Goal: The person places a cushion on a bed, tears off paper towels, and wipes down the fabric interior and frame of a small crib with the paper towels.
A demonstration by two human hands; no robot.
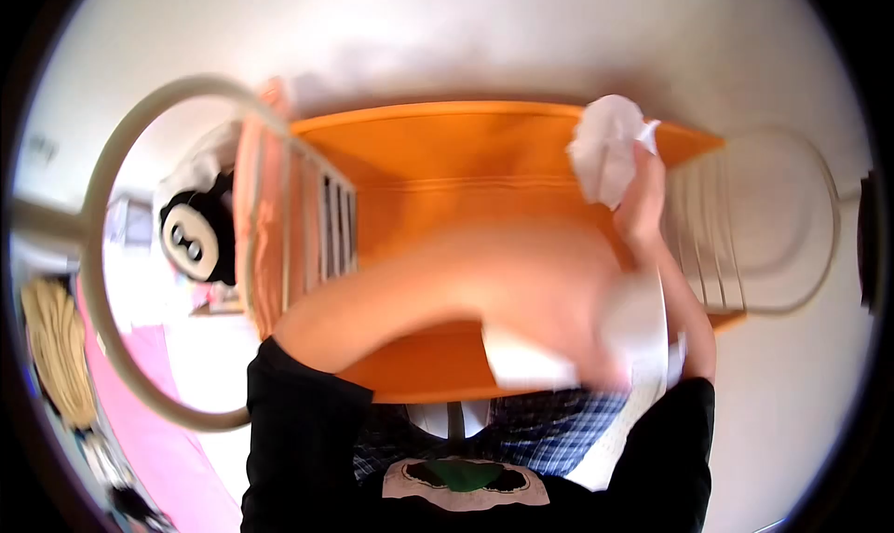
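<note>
An orange desk or tabletop (447, 147) lies in front of me. My right hand (643, 193) is closed on a crumpled white tissue (605, 151), held up over the tabletop's far right part. My left arm reaches across to the right, so my left hand (591, 333) is near my right forearm. Motion smears its fingers, and I cannot tell whether they grip anything. Right beside this hand is a blurred white thing (643, 323). A white sheet-like thing (526, 358) rests at the tabletop's near edge, partly covered by the hand.
A pale ring-shaped frame (98, 151) and a slatted rack (335, 221) stand at the left. Another wire rack (712, 230) is at the right end. Behind the left rack sits a black-and-white plush toy (196, 235). A pink mat (154, 393) lies lower left.
</note>
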